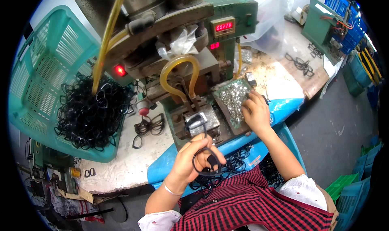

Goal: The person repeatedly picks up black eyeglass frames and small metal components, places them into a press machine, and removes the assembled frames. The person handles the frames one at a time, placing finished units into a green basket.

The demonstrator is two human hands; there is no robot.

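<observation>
Left hand (194,158) has its fingers closed round a black eyeglass frame (204,158), low in the middle of the frame, with one rim pushed up onto the steel fixture block (200,123) of the green press (194,65). I'd say seat that rim flat and square before anything else, and keep fingertips off the block.

Right hand (256,111), centre right, has its fingers curled loosely into the tray of small shiny metal bits (231,98); can't tell if it's pinched one.

Upper left, a teal slotted plastic basket (44,69) holds a tangle of glossy black frames (91,111). A yellow rubbery hose (180,75) loops over the press.
</observation>
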